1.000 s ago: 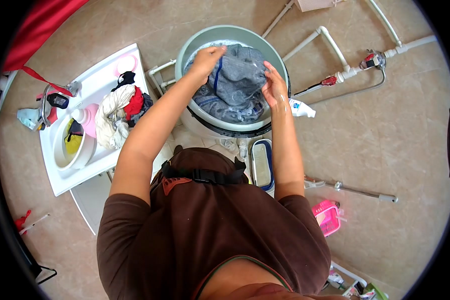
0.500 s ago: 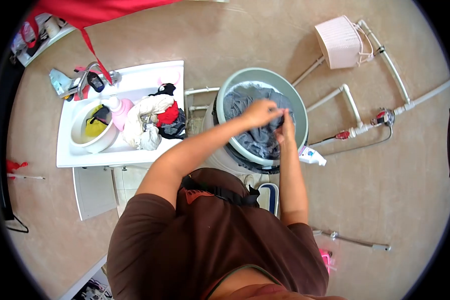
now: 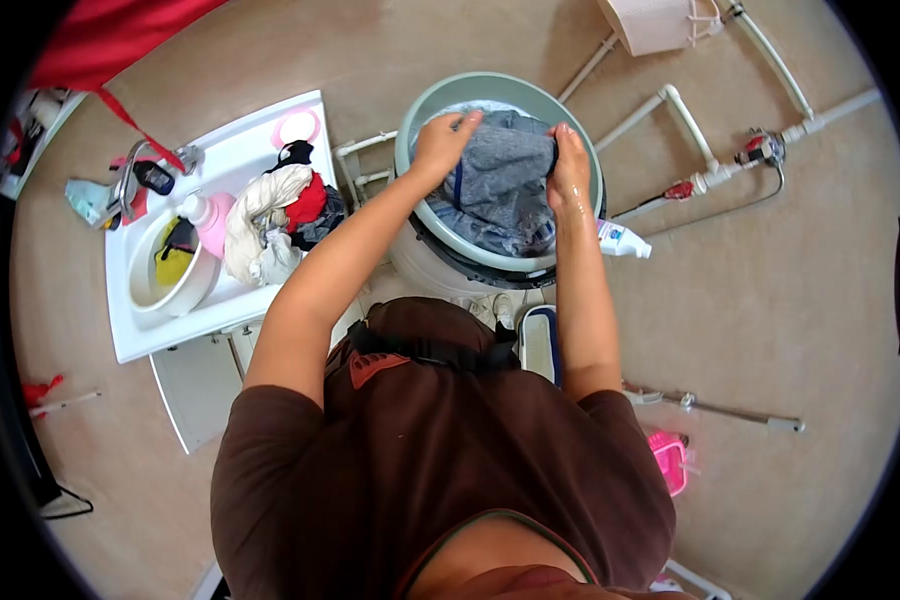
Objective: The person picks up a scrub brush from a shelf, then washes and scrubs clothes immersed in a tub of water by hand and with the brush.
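Note:
A wet grey garment (image 3: 505, 160) with a dark blue edge is spread between my two hands over a pale grey-green tub (image 3: 418, 112). My left hand (image 3: 444, 148) is closed at the garment's left side, its fingers curled. At the opposite side, my right hand (image 3: 569, 170) grips the cloth with the thumb facing me; water glistens on that wrist. Lower down in the tub lies more dark, wet fabric (image 3: 500, 238), with suds along the far wall. A white bottle (image 3: 622, 240) stands out beside the tub's right edge, close to my right forearm.
To the left is a white sink (image 3: 130, 345) holding a heap of clothes (image 3: 260, 220), a pink bottle (image 3: 210, 222) and a white basin (image 3: 142, 290) with yellow cloth. White pipes (image 3: 710, 150) run along the wall at right, below a pale pink basket (image 3: 655, 22).
My hands have moved apart, and the grey garment is now lifted and stretched between them. Before, they were close together above the tub. The view has shifted, so the tub appears higher.

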### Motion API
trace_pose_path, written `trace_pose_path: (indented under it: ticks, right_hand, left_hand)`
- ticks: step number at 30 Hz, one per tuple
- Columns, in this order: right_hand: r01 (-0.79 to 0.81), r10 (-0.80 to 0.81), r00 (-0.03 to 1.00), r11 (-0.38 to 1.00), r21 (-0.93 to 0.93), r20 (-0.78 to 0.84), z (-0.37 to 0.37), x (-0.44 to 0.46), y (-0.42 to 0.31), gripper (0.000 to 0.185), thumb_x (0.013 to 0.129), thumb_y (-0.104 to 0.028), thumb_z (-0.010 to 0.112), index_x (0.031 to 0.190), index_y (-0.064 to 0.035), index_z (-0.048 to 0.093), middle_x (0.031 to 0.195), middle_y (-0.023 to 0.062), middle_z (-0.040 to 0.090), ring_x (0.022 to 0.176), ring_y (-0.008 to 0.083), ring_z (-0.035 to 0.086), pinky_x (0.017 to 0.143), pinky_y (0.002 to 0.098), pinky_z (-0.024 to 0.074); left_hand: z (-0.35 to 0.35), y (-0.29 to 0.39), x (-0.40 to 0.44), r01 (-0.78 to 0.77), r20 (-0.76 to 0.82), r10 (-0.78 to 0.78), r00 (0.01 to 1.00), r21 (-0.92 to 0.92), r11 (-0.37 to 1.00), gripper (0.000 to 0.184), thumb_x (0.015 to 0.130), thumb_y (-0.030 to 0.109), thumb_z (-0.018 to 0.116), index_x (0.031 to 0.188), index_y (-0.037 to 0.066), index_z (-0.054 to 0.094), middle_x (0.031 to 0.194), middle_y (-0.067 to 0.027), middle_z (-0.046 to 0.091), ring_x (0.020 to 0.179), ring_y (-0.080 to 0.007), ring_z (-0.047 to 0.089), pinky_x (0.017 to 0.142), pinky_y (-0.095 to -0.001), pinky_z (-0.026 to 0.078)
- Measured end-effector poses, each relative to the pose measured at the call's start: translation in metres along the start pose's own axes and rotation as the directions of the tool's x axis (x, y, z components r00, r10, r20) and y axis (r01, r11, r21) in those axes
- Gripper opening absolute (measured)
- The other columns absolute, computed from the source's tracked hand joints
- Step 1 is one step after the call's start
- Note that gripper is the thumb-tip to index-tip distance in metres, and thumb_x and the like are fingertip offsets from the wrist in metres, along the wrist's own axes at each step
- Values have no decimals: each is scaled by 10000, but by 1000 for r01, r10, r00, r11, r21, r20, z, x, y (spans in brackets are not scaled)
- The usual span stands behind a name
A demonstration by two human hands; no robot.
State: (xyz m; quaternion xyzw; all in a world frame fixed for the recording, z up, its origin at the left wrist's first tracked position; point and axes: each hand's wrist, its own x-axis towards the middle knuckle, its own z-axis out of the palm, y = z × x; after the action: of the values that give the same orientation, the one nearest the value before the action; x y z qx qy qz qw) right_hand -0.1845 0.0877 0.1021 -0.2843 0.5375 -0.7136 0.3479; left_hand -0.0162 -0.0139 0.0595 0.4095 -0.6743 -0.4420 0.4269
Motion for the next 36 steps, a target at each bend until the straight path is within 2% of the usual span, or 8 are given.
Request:
trace_pose_path:
  ticks: [3,14,17,18,21,25,30,36]
  right_hand:
    - [31,-31,999,999,-24,-8,-27,12,1,132,912,-164,606,992,-59,600,887,3,549,799,104,501,705,242,398]
    - [-93,93,995,996,7,26,-72,25,32,198,911,-78,550,1100,-56,602,954,-11,577,821,93,511,710,232,403]
    - [6,-10,1000,967,-254,-12,-86,38,51,215,952,-133,491,1121,-51,596,1008,42,613,863,146,570,736,270,440]
    - [272,-250,959,679,-682,132,-102,46,66,265,958,-206,490,1167,-67,574,1091,123,628,940,255,623,790,351,478]
    - [144,-82,987,87,-986,137,-106,29,65,311,932,-247,526,1204,-98,549,1119,175,616,1015,343,613,844,436,480]
    - [135,171,978,-103,-985,116,-101,9,65,394,868,-250,595,1234,-119,532,1101,210,624,973,392,614,823,478,486]
    - [-26,77,997,-26,-999,-28,-116,24,73,408,854,-154,530,1260,-143,503,931,232,660,892,414,629,793,497,487]
    - [182,-33,983,331,-926,182,-39,-7,51,482,870,-350,584,1264,-95,475,873,267,652,823,450,626,734,519,484]
  left_hand:
    - [-9,-2,-8,341,224,-269,937,-407,848,471,863,417,659,992,-36,666,889,-79,672,826,-149,596,747,-294,464]
    - [-13,-18,-9,596,475,-375,796,-507,623,508,888,398,631,1172,-20,581,1085,-103,647,974,-171,605,869,-293,457]
    - [-3,-36,-4,543,424,-370,827,-425,725,558,853,371,679,1213,-33,543,1118,-121,625,997,-187,602,868,-295,462]
    - [2,-47,-1,512,394,-366,843,-377,772,577,838,355,700,1225,-38,531,1130,-129,617,1004,-193,601,867,-296,465]
    - [7,-37,-6,620,418,-501,758,-224,752,638,789,280,755,1267,-46,486,1177,-162,585,1043,-208,584,897,-314,455]
    - [23,-62,-8,594,311,-555,771,-39,803,681,782,241,752,1330,-12,438,1195,-174,578,1059,-209,572,897,-309,448]
    - [30,-92,4,736,313,-666,677,-283,615,370,897,173,596,1211,-8,524,1117,-136,617,991,-221,590,869,-322,462]
    - [30,-74,2,740,251,-706,662,-371,562,308,921,149,530,1177,-20,549,1063,-153,623,973,-235,597,819,-361,490]
